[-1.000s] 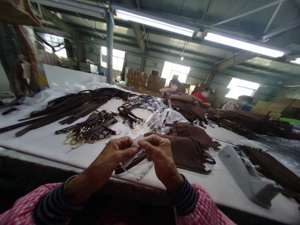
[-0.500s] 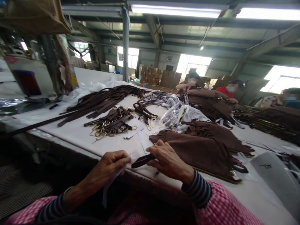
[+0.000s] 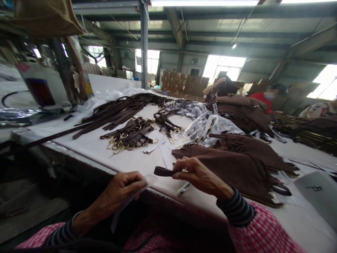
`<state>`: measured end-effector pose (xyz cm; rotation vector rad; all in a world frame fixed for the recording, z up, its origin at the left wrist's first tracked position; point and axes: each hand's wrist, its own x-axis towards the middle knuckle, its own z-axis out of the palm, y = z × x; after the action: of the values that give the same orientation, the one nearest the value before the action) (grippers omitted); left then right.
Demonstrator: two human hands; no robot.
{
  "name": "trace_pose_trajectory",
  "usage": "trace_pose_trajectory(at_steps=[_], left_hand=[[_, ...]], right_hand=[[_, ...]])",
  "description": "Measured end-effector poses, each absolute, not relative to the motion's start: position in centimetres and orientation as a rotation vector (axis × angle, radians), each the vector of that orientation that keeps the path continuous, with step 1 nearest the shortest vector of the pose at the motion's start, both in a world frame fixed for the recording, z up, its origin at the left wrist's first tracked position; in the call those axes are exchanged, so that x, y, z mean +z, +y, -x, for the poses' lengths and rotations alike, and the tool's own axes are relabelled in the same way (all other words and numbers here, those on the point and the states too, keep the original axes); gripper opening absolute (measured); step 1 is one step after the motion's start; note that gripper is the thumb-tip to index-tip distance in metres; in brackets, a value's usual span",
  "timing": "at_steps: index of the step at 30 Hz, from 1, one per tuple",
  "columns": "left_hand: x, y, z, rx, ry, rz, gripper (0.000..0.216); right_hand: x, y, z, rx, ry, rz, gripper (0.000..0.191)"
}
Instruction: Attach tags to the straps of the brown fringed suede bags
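My left hand point(image 3: 126, 188) pinches a strip of thin, see-through plastic wrap point(image 3: 150, 180) at the table's front edge; its tail hangs below the hand. My right hand point(image 3: 193, 174) is closed on a short dark brown strap point(image 3: 162, 171), whose looped end points left toward the plastic. A bit of gold metal shows between the right fingers. Under that hand a small plastic-wrapped piece point(image 3: 183, 189) lies on the table. Just beyond it are brown fringed bags point(image 3: 223, 168) lying flat.
Short straps with gold clips point(image 3: 131, 135) lie in a pile on the white table point(image 3: 86, 151). Long brown straps point(image 3: 123, 109) are heaped behind them. Plastic-wrapped straps point(image 3: 200, 119) are bunched in the middle. A grey printed sheet point(image 3: 316, 193) is at right. Co-workers stand across the table.
My right hand has drawn the strap up and to the right, away from the plastic in my left hand. The wrapped piece below has come into view. A co-worker's head has bent down.
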<state>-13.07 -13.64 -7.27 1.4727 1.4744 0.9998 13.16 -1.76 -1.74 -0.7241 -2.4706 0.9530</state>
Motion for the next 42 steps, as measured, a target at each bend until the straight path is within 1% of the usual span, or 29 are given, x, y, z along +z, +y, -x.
trace_pose_trajectory(at_steps=[7,15,21,26,29,31,38,42], left_hand=[[-6.3,-13.6,12.6,0.966,1.477,-1.409,0.041],[-5.4,-12.8,11.7,0.994,1.424,-1.3,0.044],[-5.6,-13.0,12.3,1.049,1.379,-1.272,0.04],[-5.0,-12.9,12.0,0.933,1.403,-1.373,0.039],[-4.7,-12.6,11.6,0.865,1.346,-1.403,0.035],[-4.6,-12.3,11.6,0.853,1.327,-1.444,0.033],[-3.8,-11.7,11.4,0.789,1.385,-1.59,0.029],[-3.2,-11.5,11.3,0.746,1.301,-1.494,0.034]], right_hand=[[-2.2,-2.0,-13.3,0.91,-2.48,0.751,0.013],[-1.2,-3.3,-13.5,0.774,-2.554,0.736,0.009],[-1.2,-3.6,-13.9,0.679,-2.561,0.768,0.014],[-1.0,-3.9,-13.7,0.649,-2.606,0.718,0.015],[-0.7,-4.2,-13.5,0.612,-2.63,0.733,0.009],[-0.4,-4.3,-13.5,0.607,-2.643,0.74,0.007],[-0.4,-4.2,-12.9,0.648,-2.649,0.742,0.021],[-0.5,-4.2,-12.1,0.717,-2.639,0.672,0.018]])
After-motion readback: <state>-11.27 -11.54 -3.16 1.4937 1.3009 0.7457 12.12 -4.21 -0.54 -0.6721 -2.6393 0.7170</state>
